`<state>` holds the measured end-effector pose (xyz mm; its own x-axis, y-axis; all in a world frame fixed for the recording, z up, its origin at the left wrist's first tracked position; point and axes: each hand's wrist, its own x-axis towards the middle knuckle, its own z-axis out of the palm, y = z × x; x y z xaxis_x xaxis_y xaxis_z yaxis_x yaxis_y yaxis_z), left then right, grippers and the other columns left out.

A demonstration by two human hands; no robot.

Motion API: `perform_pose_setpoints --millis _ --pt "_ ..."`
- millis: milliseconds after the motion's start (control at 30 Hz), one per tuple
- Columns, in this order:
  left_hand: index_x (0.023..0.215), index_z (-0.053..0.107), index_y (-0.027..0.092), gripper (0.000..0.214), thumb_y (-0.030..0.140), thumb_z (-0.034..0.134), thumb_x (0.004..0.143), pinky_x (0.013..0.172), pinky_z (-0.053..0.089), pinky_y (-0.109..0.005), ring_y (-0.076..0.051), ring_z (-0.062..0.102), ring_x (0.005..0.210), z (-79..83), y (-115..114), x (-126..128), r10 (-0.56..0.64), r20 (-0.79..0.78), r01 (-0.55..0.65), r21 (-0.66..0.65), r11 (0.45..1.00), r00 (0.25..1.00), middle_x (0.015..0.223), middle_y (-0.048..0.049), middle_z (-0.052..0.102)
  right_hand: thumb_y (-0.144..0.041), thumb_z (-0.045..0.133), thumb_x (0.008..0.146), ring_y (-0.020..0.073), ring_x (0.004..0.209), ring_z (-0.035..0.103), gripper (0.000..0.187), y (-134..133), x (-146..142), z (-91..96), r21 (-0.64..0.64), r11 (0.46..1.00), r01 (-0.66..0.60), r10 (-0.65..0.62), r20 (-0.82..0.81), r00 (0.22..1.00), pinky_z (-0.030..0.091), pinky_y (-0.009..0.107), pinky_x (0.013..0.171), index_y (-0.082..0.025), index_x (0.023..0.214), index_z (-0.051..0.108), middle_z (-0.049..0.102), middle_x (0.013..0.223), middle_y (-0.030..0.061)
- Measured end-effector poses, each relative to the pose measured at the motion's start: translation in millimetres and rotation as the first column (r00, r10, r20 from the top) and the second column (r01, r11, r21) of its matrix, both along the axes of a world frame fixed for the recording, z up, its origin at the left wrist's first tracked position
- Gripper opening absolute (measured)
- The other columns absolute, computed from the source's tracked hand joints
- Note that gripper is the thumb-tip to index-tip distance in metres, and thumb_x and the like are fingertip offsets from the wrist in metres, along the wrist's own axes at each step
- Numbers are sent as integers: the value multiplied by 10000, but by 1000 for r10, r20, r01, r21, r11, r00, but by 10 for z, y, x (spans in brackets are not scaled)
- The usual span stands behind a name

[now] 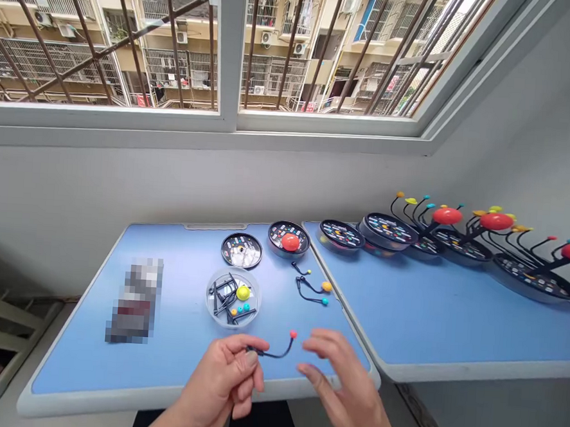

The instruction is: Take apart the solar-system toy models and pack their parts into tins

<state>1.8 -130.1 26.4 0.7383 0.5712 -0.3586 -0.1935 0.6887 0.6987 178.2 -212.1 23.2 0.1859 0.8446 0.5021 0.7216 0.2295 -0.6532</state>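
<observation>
Between the thumb and index finger of my left hand (229,377) is the black end of a thin curved rod (276,356) tipped with a small red ball. My right hand (344,391) is just right of the red tip, thumb and fingers apart, holding nothing. Beyond my hands stands a clear round bowl (257,289) with black rods, a yellow ball (243,293) and small orange and teal balls inside. Thin black rods lie on the table to its right, one with an orange ball (327,286), another with a teal ball (324,301).
Behind the bowl are a black-rimmed printed disc (241,251) and a round base with a red ball (290,241). More round bases (341,235) and assembled models with red balls (495,221) line the right table (427,325). A blurred item (134,304) lies at left.
</observation>
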Motion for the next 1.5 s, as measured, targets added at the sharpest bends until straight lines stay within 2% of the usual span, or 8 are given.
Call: perform_pose_setpoints --millis 300,533,833,900,967,1067,1133,1500 --pt "969 653 134 413 460 620 718 394 344 -196 -48 414 396 -145 -130 -82 29 -126 15 339 941 992 645 -4 543 -556 543 779 61 428 424 383 138 -441 -136 -300 837 -457 -21 -853 521 389 207 438 -183 770 458 484 596 -45" --pt "808 687 132 205 230 508 782 469 374 -188 -95 482 479 -116 -134 -193 330 -357 233 904 359 874 568 -25 594 -502 482 839 64 461 449 352 116 -436 -51 -370 834 -409 9 -732 681 396 205 475 -167 730 486 507 599 -28" --pt "540 516 181 366 226 369 872 404 282 -190 -70 410 376 -215 -216 -312 336 -226 253 967 -40 914 425 18 496 -570 464 815 51 369 372 458 -9 -330 1 -463 771 -437 -12 -698 716 283 195 390 -160 614 496 453 468 -37" --pt "520 494 185 377 252 378 873 409 264 -208 -71 380 375 -249 -240 -432 450 -225 236 971 34 864 417 24 459 -595 515 774 40 366 329 446 -4 -139 50 -444 852 -276 -162 -726 669 241 180 367 -163 663 514 440 471 -54" --pt "545 524 182 352 294 416 861 435 288 -203 -75 388 418 -224 -223 -536 448 -367 254 922 293 815 455 24 454 -584 594 724 29 372 301 433 33 30 85 -419 894 -160 -253 -765 592 228 162 358 -164 667 508 416 462 -72" --pt "673 597 169 325 426 457 815 428 332 -201 -95 418 486 -77 -100 -542 194 -500 201 631 749 844 584 3 481 -543 644 708 21 344 283 411 120 54 42 -408 794 -450 -184 -868 462 217 146 339 -155 677 511 412 410 -83" --pt "879 638 168 320 434 505 760 405 327 -207 -85 403 495 40 8 -433 79 -453 143 435 889 888 750 -18 507 -553 650 695 14 302 264 427 176 -85 -41 -313 694 -649 -108 -936 336 186 142 311 -152 677 505 421 375 -86" --pt "608 687 147 141 247 608 667 584 361 -237 -116 442 626 117 61 -68 72 -409 193 570 799 909 652 10 436 -606 650 642 22 321 384 512 305 -536 -191 -263 423 -867 53 -948 314 249 134 319 -125 546 503 492 420 -32"
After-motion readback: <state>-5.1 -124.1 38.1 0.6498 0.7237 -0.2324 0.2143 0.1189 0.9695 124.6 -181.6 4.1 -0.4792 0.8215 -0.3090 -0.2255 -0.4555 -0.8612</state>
